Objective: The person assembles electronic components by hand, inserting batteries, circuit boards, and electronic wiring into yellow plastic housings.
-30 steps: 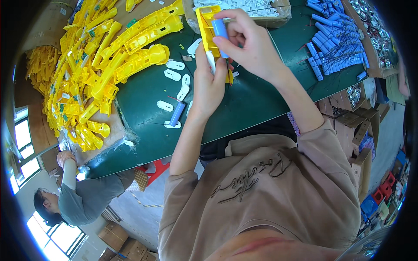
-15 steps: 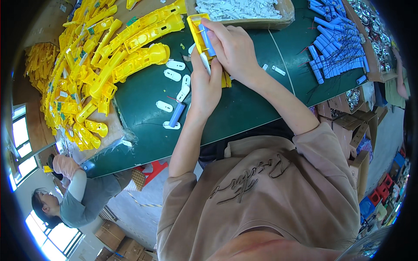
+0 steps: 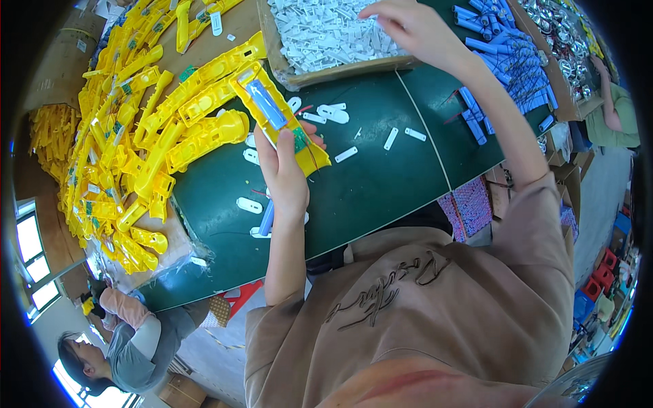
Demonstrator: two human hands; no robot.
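My left hand (image 3: 287,182) is closed round a yellow plastic housing (image 3: 314,158), held tilted above the table. Inside the housing lies a blue cylindrical battery (image 3: 266,103), with a small green circuit board (image 3: 298,139) and thin wires near its lower end. Over a cardboard box of small white plastic strips (image 3: 326,34), my right hand (image 3: 408,27) hangs with thumb and fingers apart, and I see nothing held in it. Loose white oval pieces (image 3: 249,205) and another blue battery (image 3: 266,219) lie beside my left forearm.
Yellow housings (image 3: 146,170) are heaped at the left. Wired blue batteries (image 3: 517,68) are piled at the right on the green table (image 3: 367,190), near a box of shiny metal parts (image 3: 554,41). Another person (image 3: 136,340) sits at the lower left; someone's arm (image 3: 607,95) shows far right.
My right hand has let go of the housing and moved up and right to the box of white strips. My left hand has shifted left with the housing, turning its inside into view.
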